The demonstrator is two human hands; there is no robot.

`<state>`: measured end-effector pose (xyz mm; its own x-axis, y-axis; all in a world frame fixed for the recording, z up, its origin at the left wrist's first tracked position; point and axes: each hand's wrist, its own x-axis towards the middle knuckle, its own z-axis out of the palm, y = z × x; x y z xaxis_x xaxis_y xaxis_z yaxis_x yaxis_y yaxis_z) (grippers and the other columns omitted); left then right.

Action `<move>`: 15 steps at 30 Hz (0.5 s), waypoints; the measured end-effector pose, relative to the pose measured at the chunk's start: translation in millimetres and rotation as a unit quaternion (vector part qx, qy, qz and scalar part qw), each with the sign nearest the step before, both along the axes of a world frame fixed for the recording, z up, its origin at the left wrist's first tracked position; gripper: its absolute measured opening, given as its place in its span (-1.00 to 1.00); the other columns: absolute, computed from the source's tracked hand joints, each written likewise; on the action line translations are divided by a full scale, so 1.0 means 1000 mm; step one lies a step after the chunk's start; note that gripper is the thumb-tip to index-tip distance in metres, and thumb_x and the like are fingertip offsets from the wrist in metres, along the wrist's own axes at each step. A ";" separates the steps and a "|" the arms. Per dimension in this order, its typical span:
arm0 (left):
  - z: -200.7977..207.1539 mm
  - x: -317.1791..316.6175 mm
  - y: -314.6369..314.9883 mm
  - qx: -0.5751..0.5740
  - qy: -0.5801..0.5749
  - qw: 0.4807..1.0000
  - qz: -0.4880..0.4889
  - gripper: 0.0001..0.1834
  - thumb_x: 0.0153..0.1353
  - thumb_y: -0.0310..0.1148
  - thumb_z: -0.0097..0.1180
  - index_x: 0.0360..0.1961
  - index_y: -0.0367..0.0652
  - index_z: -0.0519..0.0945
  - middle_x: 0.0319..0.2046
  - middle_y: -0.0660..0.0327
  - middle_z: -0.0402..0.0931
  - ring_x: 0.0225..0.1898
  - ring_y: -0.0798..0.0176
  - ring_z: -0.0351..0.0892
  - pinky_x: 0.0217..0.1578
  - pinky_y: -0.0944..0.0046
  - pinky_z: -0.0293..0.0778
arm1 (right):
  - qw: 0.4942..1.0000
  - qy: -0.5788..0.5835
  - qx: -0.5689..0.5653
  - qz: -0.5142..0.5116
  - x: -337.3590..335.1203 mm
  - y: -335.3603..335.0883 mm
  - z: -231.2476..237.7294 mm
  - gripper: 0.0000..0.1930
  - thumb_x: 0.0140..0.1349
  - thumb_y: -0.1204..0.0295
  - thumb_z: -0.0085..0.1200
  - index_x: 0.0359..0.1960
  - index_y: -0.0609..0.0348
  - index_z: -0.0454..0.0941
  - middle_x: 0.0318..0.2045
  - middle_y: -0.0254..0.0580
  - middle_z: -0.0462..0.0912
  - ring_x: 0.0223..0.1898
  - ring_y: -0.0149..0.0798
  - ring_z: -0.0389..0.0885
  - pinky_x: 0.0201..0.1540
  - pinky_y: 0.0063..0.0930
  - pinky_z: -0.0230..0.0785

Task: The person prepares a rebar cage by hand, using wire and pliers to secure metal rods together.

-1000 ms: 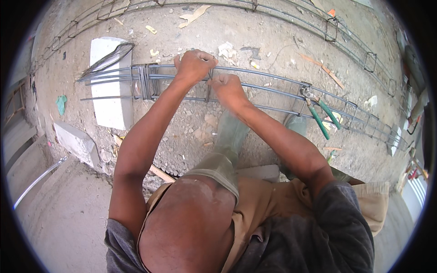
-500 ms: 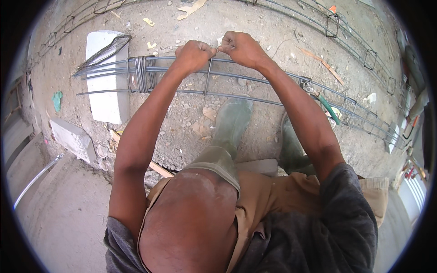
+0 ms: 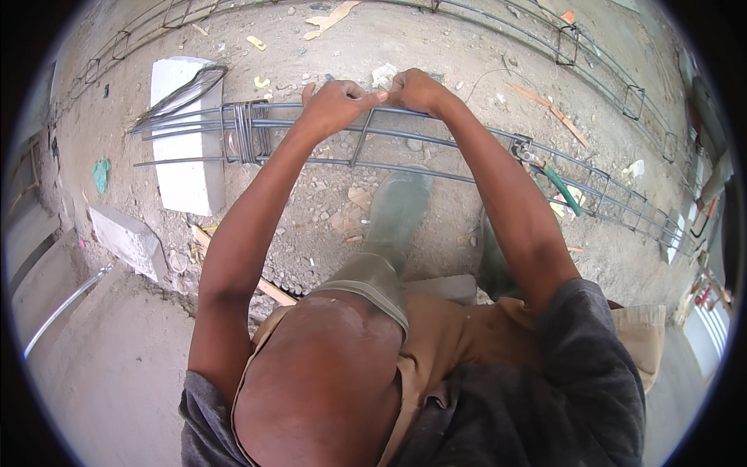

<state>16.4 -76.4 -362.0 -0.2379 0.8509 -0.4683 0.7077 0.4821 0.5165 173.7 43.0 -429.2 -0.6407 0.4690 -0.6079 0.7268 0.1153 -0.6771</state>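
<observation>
Both hands meet over a long cage of steel reinforcing bars [image 3: 428, 140] lying across in front of me. My left hand [image 3: 338, 107] is closed in a pinch at the far bar, beside the top of a square steel stirrup [image 3: 360, 140]. Fingertips almost touching it, my right hand [image 3: 418, 92] also pinches just to the right. Whatever lies between the fingers is too small to make out. Several stirrups [image 3: 247, 132] are bunched together at the cage's left part. A pair of pincers [image 3: 562, 189] with green handles rests on the bars to the right.
A white block [image 3: 187, 183] supports the cage's left end, with a bundle of thin wire [image 3: 187, 92] on it. Another block [image 3: 128, 240] lies nearer on the left. A second cage [image 3: 498, 25] runs along the far side. My boot [image 3: 401, 206] stands close to the bars.
Both hands have come slightly nearer and to the right, and their fingertips are closer together. The stirrup beneath them leans more. The pincers stay on the bars.
</observation>
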 end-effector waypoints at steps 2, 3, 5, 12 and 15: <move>-0.001 -0.002 0.000 -0.005 -0.041 0.999 0.020 -0.62 0.09 -0.04 0.36 -0.33 -0.18 0.71 -0.33 0.13 0.67 -0.27 0.23 0.61 -0.18 0.25 0.47 | 0.998 0.038 0.014 -0.039 0.003 -0.004 0.014 -0.49 0.01 0.00 0.37 -0.50 0.31 0.60 -0.55 -0.06 0.63 -0.43 -0.19 0.59 -0.29 -0.22 0.42; -0.004 -0.004 -0.001 0.007 -0.074 0.997 0.036 -0.64 0.08 -0.09 0.38 -0.34 -0.20 0.69 -0.36 0.15 0.66 -0.29 0.26 0.59 -0.19 0.28 0.46 | 0.993 0.078 0.026 -0.080 0.005 -0.005 0.020 -0.53 0.02 0.03 0.37 -0.52 0.28 0.58 -0.57 -0.07 0.63 -0.44 -0.18 0.60 -0.30 -0.22 0.42; -0.008 -0.009 -0.004 0.011 -0.089 0.995 0.047 -0.67 0.09 -0.13 0.37 -0.34 -0.21 0.68 -0.38 0.16 0.65 -0.30 0.29 0.57 -0.20 0.29 0.46 | 0.994 0.062 0.070 -0.064 0.000 -0.005 0.038 -0.57 0.04 0.06 0.35 -0.51 0.24 0.59 -0.54 -0.06 0.64 -0.41 -0.13 0.62 -0.29 -0.19 0.42; -0.012 -0.006 -0.015 0.094 -0.074 0.992 0.029 -0.75 0.16 -0.23 0.30 -0.34 -0.21 0.64 -0.38 0.17 0.64 -0.30 0.27 0.56 -0.08 0.19 0.43 | 0.958 0.043 0.282 -0.010 -0.014 -0.016 0.076 -0.63 0.07 0.07 0.30 -0.53 0.12 0.56 -0.50 -0.06 0.66 -0.39 0.01 0.63 -0.32 -0.14 0.41; -0.009 -0.003 -0.022 0.129 -0.010 0.992 -0.003 -0.78 0.22 -0.23 0.23 -0.37 -0.18 0.58 -0.34 0.18 0.65 -0.22 0.15 0.56 0.15 0.00 0.26 | 0.981 0.015 0.191 -0.025 -0.011 -0.006 0.069 -0.65 0.08 0.09 0.31 -0.45 0.16 0.62 -0.43 -0.03 0.69 -0.30 0.00 0.66 -0.23 -0.11 0.45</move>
